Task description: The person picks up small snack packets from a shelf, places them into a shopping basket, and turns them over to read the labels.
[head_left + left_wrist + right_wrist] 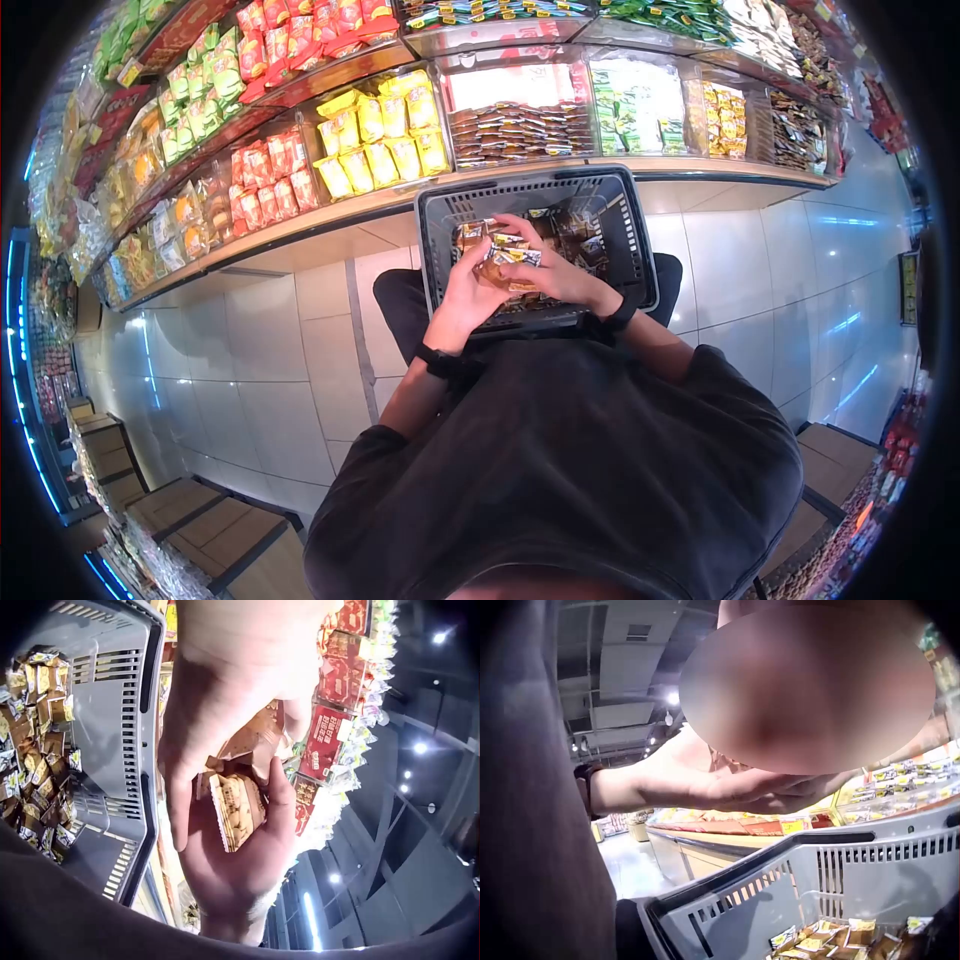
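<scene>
Over the shopping basket [640, 235], both hands hold a small bunch of brown-and-yellow snack packets [520, 257]. The left hand [472, 292] curls around them from the left, fingers toward the far side. From the right, the right hand [565, 280] grips the same bunch, its thumb across the front. In the left wrist view, one packet [238, 814] with a crimped edge and a picture of pale pieces lies between the hands, a brown one behind it. A blurred patch covers much of the right wrist view. Many similar packets [45, 761] lie in the basket below.
The grey basket sits between the person's knees, near the wooden shelf edge [370, 236]. Shelf bins ahead hold yellow bags [385, 135], red bags [270, 185] and stacked brown packets [520, 133]. Tiled floor [270, 350] spreads to both sides; wooden crates [205, 525] stand behind left.
</scene>
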A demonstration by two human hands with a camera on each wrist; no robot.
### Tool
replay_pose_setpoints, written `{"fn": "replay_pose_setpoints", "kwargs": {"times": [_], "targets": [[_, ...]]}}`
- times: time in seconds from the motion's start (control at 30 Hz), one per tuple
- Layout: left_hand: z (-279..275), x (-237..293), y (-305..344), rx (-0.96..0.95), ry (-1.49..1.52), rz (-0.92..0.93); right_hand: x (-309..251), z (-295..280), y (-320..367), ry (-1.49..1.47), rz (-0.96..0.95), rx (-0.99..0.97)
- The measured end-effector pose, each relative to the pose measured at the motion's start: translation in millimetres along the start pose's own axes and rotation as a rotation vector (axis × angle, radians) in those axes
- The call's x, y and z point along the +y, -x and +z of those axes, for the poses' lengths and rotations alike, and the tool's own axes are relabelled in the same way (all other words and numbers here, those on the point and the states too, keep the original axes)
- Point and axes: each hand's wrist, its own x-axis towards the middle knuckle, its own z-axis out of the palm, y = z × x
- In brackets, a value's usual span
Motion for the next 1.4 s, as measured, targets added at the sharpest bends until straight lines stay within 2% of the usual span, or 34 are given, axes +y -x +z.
{"fn": "replay_pose_setpoints", "kwargs": {"times": [0.07,0.1,0.17,0.2,0.27,0.3,0.37,0.43,0.5,0.57,0.63,0.67,0.7,0.77,0.9,0.97,1.03,1.1,1.17,1.23,1.27,1.4], "targets": [[-4,0,2,0.017,0.049,0.031,7,1,0,0.248,-0.129,0.05],[-6,-1,4,0.019,0.052,0.03,3,2,2,0.248,-0.127,0.048],[-10,-2,5,0.029,0.006,0.055,-10,3,5,0.867,-0.147,0.119],[-4,-1,8,0.029,0.009,0.057,-11,4,5,0.867,-0.146,0.116],[14,4,16,-0.043,-0.064,0.123,-11,7,6,0.729,-0.241,0.331],[13,4,15,-0.042,-0.06,0.125,-10,7,6,0.73,-0.239,0.327],[11,1,15,0.022,-0.223,0.208,-6,7,9,0.217,-0.17,0.3],[16,2,15,0.032,-0.218,0.253,-8,2,15,0.26,-0.086,0.331],[17,2,13,0.146,-0.241,0.251,-15,1,19,0.016,0.201,0.269],[15,0,11,0.171,-0.221,0.245,-22,6,22,0.004,0.171,0.305],[15,0,10,0.211,-0.186,0.248,-26,7,22,0.134,0.09,0.33],[14,2,13,0.195,-0.129,0.169,-33,9,24,0.132,0.134,0.352],[15,3,16,0.195,-0.13,0.168,-31,8,25,0.131,0.134,0.353],[19,4,21,0.181,-0.215,0.136,-25,6,26,-0.097,0.221,0.401],[32,3,28,0.158,-0.278,0.199,-26,6,28,-0.206,0.207,0.482],[16,0,23,0.191,-0.411,0.281,-29,2,26,-0.117,0.1,0.58],[28,4,26,0.228,-0.318,0.268,-43,5,26,-0.128,0.091,0.626],[17,7,23,0.256,-0.261,0.255,-48,10,25,-0.05,-0.235,0.645],[10,7,20,0.218,-0.249,0.254,-64,16,32,-0.037,-0.266,0.613],[16,8,19,0.221,-0.237,0.181,-73,14,37,0.695,-0.563,0.402],[19,9,20,0.116,-0.234,0.18,-69,14,37,0.737,-0.629,0.346],[36,9,26,0.121,-0.35,0.297,-61,3,36,0.859,-0.718,0.195]]}}
